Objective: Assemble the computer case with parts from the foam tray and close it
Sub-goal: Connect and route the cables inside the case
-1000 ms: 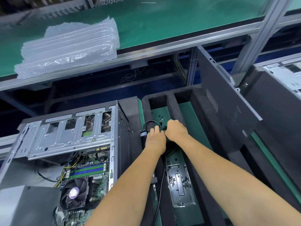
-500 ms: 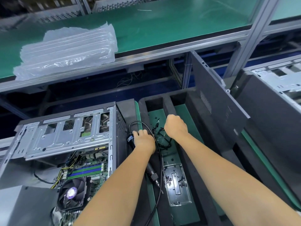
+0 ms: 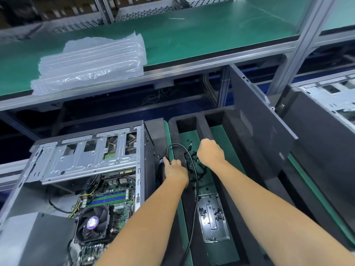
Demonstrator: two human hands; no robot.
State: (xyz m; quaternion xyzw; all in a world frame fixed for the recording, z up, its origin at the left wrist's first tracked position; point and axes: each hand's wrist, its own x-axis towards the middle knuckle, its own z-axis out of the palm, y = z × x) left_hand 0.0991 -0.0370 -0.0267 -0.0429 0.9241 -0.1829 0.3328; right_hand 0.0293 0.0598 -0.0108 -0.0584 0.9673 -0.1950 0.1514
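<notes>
Case [image 3: 90, 169] left, foam tray [image 3: 226, 181] right beside it. Side panel [image 3: 257, 120] upright at tray's right edge. Metal plate [image 3: 213, 217] in tray. Air cushions [image 3: 92, 62] on shelf [image 3: 211, 41] behind.

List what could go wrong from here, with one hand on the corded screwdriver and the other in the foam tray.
1. The black cord loops over the foam tray next to the small black parts; lifting the electric screwdriver held by the left hand might drag them out.
2. The right hand could scatter small screws.
3. The side panel stands leaning at the tray's edge; a bump may tip it.
</notes>
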